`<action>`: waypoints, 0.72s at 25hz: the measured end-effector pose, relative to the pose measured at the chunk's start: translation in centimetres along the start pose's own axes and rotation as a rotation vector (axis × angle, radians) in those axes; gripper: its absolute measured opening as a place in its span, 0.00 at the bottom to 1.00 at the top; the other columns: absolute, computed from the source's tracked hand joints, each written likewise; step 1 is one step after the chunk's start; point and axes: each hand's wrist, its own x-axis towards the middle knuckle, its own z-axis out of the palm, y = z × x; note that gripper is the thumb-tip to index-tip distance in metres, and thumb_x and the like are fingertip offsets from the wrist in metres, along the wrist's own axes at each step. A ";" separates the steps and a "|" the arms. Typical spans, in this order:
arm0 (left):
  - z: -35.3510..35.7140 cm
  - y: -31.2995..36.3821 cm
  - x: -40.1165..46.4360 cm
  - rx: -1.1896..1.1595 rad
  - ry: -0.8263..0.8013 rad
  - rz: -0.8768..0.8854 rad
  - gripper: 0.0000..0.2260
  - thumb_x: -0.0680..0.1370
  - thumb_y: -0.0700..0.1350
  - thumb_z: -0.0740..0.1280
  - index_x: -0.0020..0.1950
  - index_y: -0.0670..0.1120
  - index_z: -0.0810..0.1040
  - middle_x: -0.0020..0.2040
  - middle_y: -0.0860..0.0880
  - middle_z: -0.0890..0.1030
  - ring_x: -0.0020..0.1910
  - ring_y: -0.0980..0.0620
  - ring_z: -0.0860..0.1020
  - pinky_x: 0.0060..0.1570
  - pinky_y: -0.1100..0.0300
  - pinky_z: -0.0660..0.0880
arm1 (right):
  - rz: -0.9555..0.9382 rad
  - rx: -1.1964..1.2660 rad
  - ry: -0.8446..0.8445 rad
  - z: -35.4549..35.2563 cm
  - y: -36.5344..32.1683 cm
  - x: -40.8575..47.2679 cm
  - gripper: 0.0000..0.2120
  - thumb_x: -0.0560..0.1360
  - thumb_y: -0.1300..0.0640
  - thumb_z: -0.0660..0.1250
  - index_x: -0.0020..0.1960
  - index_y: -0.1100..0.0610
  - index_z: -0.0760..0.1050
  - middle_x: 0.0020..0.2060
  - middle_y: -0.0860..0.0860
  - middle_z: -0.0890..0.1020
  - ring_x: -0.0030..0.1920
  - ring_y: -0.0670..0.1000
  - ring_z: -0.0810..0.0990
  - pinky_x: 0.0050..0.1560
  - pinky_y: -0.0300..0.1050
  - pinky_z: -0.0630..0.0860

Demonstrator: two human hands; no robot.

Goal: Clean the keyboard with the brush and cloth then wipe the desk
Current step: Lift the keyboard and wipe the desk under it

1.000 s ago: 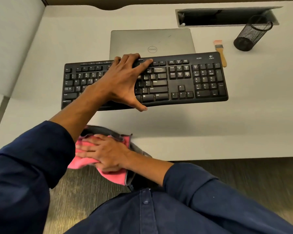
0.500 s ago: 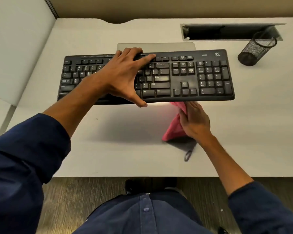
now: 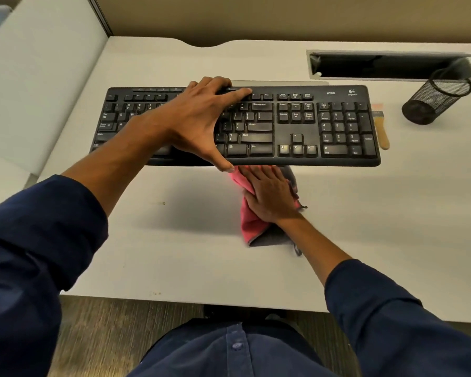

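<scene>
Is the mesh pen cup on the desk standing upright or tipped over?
Upright but tilted-looking: the mesh pen cup stands on its base on the desk, open rim on top. Its lean is likely wide-angle distortion. Contents cannot be told.

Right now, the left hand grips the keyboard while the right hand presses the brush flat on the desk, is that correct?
Not quite: in the head view the right hand presses the pink cloth, not the brush, which lies untouched beside the keyboard. The left hand does grip the keyboard.
</scene>
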 end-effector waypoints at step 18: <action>0.5 -0.8 -2.6 0.041 -0.025 -0.027 0.64 0.53 0.81 0.62 0.82 0.50 0.51 0.76 0.36 0.59 0.73 0.36 0.60 0.74 0.37 0.57 | -0.513 0.003 -0.172 4.9 -14.4 5.4 0.29 0.79 0.47 0.57 0.79 0.48 0.58 0.78 0.50 0.61 0.78 0.53 0.58 0.77 0.55 0.54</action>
